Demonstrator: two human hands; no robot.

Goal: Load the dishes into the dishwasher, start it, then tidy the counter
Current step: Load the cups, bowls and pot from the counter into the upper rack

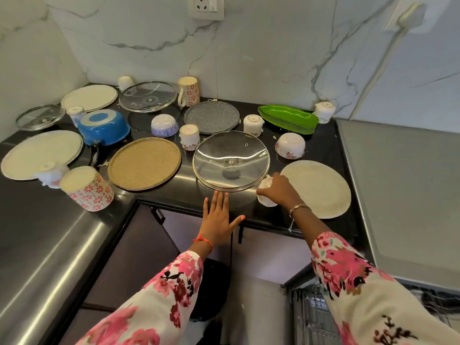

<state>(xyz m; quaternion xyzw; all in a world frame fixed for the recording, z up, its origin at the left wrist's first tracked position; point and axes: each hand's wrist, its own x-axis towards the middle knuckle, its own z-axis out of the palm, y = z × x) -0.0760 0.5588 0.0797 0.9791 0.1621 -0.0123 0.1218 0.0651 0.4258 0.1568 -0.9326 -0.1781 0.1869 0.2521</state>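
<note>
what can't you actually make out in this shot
Head view only:
1. The white cup: the right hand grips it and covers most of it, so its handle and pattern are hidden.
2. The dishwasher rack: cut off by the bottom edge and the right sleeve; its contents cannot be told.
3. A small white object at the near rim of the left cream plate: too blurred to name.

1. Five plates: three cream plates [89, 98] [42, 154] [316, 188] at upper left, far left and lower right; one tan plate [144, 163], centre; one grey plate [211, 117], above centre.
2. Three glass lids [39, 117] [148, 95] [231, 160]: left, upper centre, centre.
3. Seven cups [125, 82] [76, 114] [189, 136] [252, 124] [323, 112] [51, 174] [264, 183], scattered from left to right.
4. Two floral mugs [188, 90] [86, 188]: top centre, lower left.
5. Two bowls [164, 125] [290, 145], both upturned.
6. One blue pan [104, 127], left.
7. One green tray [288, 119], upper right.
</note>
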